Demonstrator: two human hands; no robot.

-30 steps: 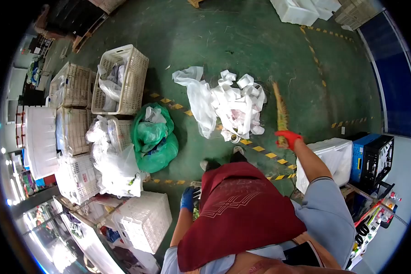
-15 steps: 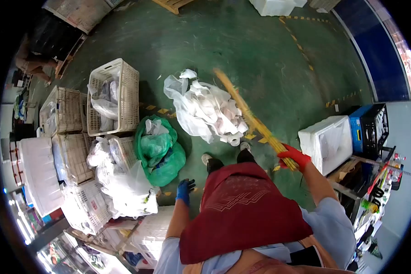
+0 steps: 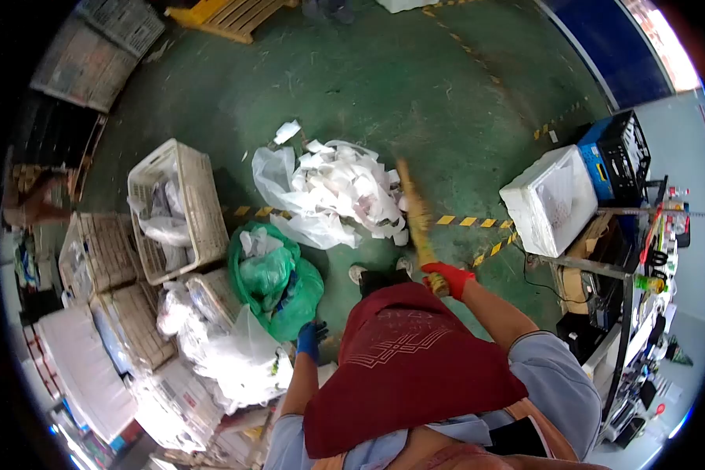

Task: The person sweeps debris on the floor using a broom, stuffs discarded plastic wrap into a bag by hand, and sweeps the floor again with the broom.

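My right hand (image 3: 456, 280), in a red glove, is wrapped around the near end of a long yellow broom (image 3: 417, 215) that looks like bundled stalks. Motion blurs its far part, which reaches down to the floor beside a pile of white scraps (image 3: 345, 184). Clear plastic film (image 3: 274, 174) lies against the pile's left side. My left hand (image 3: 312, 338), in a blue glove with dark fingertips, hangs with its fingers apart and holds nothing. It is nearest to a green plastic bag (image 3: 309, 282) containing crumpled plastic.
Plastic crates (image 3: 211, 184) with bagged material stand at the left, by white bags (image 3: 243, 360). A white foam box (image 3: 529, 192) and a cluttered bench (image 3: 630, 313) are at the right. Yellow-black tape (image 3: 468, 222) marks the floor. A wooden pallet (image 3: 243, 23) lies at the back.
My right hand and the broom have swung left, closer to my body, and the broom stands steeper against the pile's right edge. A white scrap now lies apart at the pile's far left. The view has shifted.
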